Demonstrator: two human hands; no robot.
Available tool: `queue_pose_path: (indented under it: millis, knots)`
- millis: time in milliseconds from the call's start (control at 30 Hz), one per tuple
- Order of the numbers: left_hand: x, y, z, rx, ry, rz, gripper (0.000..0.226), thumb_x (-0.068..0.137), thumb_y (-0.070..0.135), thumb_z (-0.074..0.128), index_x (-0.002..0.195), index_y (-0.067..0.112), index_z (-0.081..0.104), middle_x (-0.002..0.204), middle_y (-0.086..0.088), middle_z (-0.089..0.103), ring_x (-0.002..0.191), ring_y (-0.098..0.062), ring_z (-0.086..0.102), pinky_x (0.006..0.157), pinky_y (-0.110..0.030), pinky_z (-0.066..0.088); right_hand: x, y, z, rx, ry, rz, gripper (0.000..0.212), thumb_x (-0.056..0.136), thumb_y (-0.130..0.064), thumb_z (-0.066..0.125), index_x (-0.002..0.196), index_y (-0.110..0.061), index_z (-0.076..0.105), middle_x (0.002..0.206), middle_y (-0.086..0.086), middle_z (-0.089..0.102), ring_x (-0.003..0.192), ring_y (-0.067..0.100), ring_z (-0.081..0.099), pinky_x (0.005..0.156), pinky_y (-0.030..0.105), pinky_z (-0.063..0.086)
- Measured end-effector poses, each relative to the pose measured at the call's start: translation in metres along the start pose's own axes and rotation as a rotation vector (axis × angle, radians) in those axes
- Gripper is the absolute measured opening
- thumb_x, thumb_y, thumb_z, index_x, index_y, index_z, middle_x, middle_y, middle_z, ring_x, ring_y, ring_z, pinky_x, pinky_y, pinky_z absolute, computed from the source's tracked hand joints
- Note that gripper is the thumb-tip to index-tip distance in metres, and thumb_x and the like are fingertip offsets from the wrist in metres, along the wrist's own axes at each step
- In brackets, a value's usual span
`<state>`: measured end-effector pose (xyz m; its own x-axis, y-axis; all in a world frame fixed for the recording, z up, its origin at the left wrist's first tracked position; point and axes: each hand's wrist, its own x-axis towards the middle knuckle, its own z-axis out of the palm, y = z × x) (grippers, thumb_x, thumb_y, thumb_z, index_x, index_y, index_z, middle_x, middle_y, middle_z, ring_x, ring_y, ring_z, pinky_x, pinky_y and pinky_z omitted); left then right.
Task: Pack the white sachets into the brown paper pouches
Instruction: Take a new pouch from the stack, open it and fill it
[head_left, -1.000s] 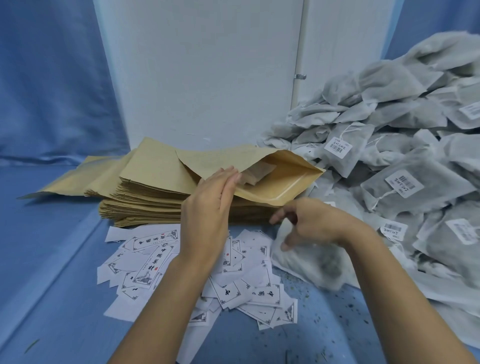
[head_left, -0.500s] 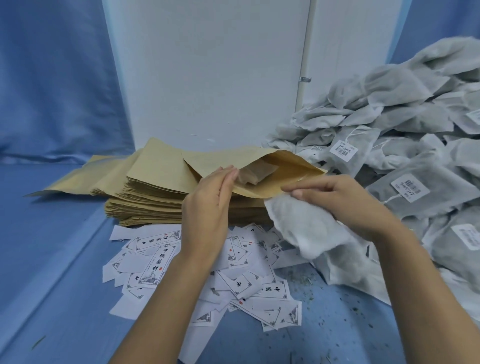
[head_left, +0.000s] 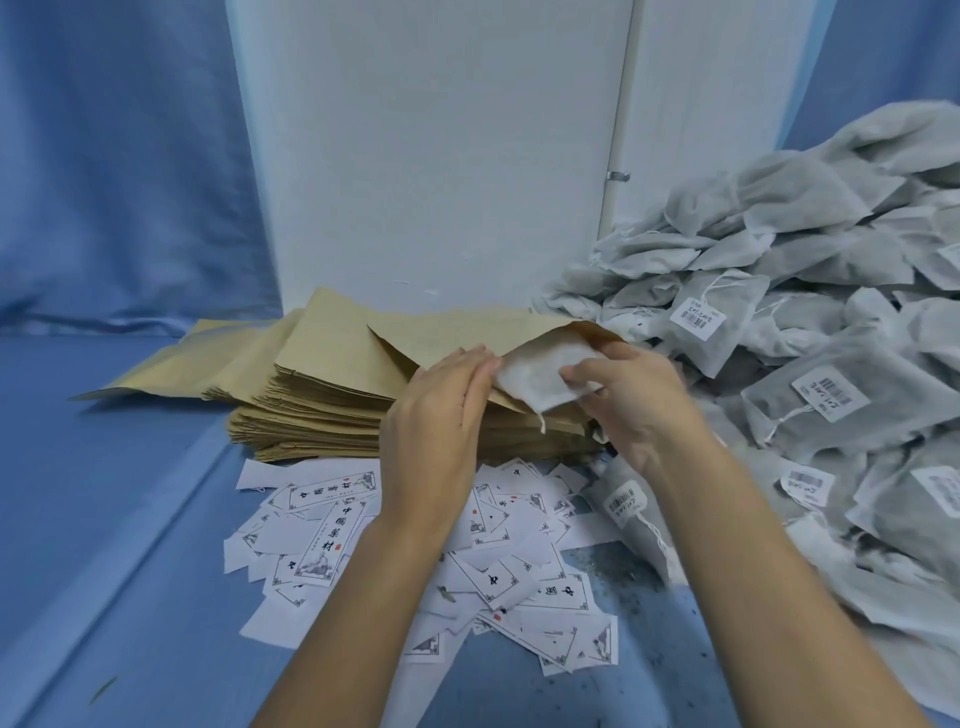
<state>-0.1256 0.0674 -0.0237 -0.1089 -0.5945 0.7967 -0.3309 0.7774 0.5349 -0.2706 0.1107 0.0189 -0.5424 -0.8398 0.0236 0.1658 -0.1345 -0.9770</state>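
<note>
Item: white sachet (head_left: 540, 375), one unit, mid-insertion. Location: between the two hands, its far part already under the raised upper flap of the top brown paper pouch (head_left: 457, 332), its near corner still outside. Right hand (head_left: 636, 400): thumb and fingers pinch the sachet's right edge. Left hand (head_left: 441, 415): fingers nearly straight, laid against the near lip of the pouch mouth and keeping it parted; no curl round the paper is visible. Orientation of the sachet: tilted, leading edge pointing away from the person and slightly left into the mouth; trailing corner low, with a short drawstring (head_left: 542, 423) dangling from it. Its long axis appears to lie roughly along that line of entry, though the flap hides the far end. Orientation of the pouch: long axis crosswise, mouth facing the right hand, closed end beyond the left hand. Step in hand, as judged: feeding the sachet in. Next move calls for pushing it fully past the lip with the mouth kept open, the string tucked in so it does not snag. Stock: stack of pouches (head_left: 322, 415) under and left of the left hand; heap of sachets (head_left: 810, 322) right of the right hand; printed labels (head_left: 332, 525) scattered beneath both wrists.
</note>
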Motion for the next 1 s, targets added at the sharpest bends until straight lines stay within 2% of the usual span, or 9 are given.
queue_pose_path:
  millis: [100,133,233,367,533,600,800,900,1000]
  knots:
    - [0.002,0.001,-0.004,-0.019,0.047,-0.021,0.028,0.095,0.023,0.05,0.109,0.011,0.071,0.112,0.001,0.069,0.11,-0.012,0.062,0.092,-0.024,0.046,0.018,0.001,0.031,-0.155,0.029,0.008,0.031,0.084,0.009,0.056,0.115,0.01,0.054,0.104,0.024,0.063,0.099,0.04,0.063,0.089,0.056,0.052]
    - [0.002,0.002,-0.005,-0.034,0.056,-0.037,0.027,0.095,0.024,0.051,0.109,0.013,0.071,0.111,0.002,0.07,0.107,-0.01,0.063,0.09,-0.022,0.045,0.028,0.003,0.042,-0.238,0.062,-0.002,0.026,0.086,0.007,0.051,0.111,0.011,0.056,0.106,0.027,0.064,0.1,0.042,0.062,0.09,0.053,0.052]
    - [0.003,0.005,-0.01,-0.109,0.047,-0.136,0.026,0.096,0.029,0.052,0.107,0.018,0.072,0.103,0.004,0.073,0.094,-0.007,0.062,0.077,-0.012,0.042,0.046,0.008,0.065,-0.905,0.129,-0.183,0.021,0.094,-0.01,0.05,0.111,-0.004,0.06,0.115,0.013,0.063,0.109,0.029,0.059,0.077,0.026,0.043]
    - [0.004,0.003,-0.018,-0.14,0.069,-0.162,0.026,0.096,0.031,0.052,0.107,0.017,0.072,0.099,0.01,0.073,0.09,-0.002,0.061,0.071,-0.005,0.039,0.048,0.008,0.07,-1.344,0.126,-0.29,0.024,0.091,-0.02,0.057,0.113,-0.011,0.06,0.114,0.011,0.063,0.106,0.028,0.061,0.075,0.029,0.043]
    - [0.007,0.002,-0.018,-0.187,0.103,-0.148,0.025,0.097,0.028,0.052,0.101,0.015,0.073,0.068,0.025,0.059,0.064,0.013,0.05,0.06,-0.005,0.035,0.019,0.007,0.058,-1.378,0.243,-0.623,0.028,0.089,-0.034,0.06,0.1,-0.009,0.062,0.093,0.012,0.056,0.085,0.037,0.06,0.063,0.032,0.036]
    - [0.006,0.002,-0.017,-0.186,0.104,-0.133,0.027,0.096,0.03,0.051,0.099,0.016,0.073,0.072,0.02,0.064,0.066,0.005,0.053,0.059,-0.008,0.038,0.014,0.009,0.055,-1.283,0.165,-0.702,0.024,0.087,-0.028,0.059,0.095,-0.006,0.064,0.093,0.013,0.061,0.084,0.038,0.059,0.064,0.034,0.042]
    - [0.003,0.0,-0.016,-0.175,0.093,-0.112,0.026,0.096,0.028,0.053,0.106,0.015,0.073,0.1,0.012,0.071,0.089,0.003,0.061,0.074,-0.008,0.044,0.026,0.011,0.048,-1.147,-0.053,-0.525,0.021,0.089,-0.017,0.054,0.094,0.0,0.066,0.088,0.016,0.066,0.082,0.034,0.059,0.074,0.04,0.051]
    - [0.004,-0.002,-0.016,-0.188,0.117,-0.138,0.021,0.094,0.024,0.058,0.104,0.015,0.074,0.1,0.016,0.068,0.097,0.0,0.062,0.08,-0.01,0.044,0.02,0.021,0.041,-1.135,-0.015,-0.703,0.019,0.088,-0.016,0.051,0.083,-0.003,0.064,0.078,0.01,0.062,0.076,0.03,0.056,0.068,0.037,0.046]
    - [0.005,-0.004,-0.018,-0.064,0.218,-0.098,0.017,0.089,0.025,0.065,0.099,0.018,0.075,0.092,0.016,0.066,0.091,-0.003,0.054,0.078,-0.006,0.04,-0.004,0.033,0.033,-0.859,0.016,-0.971,0.019,0.085,-0.016,0.05,0.083,-0.01,0.068,0.079,0.0,0.064,0.07,0.014,0.056,0.063,0.028,0.044]
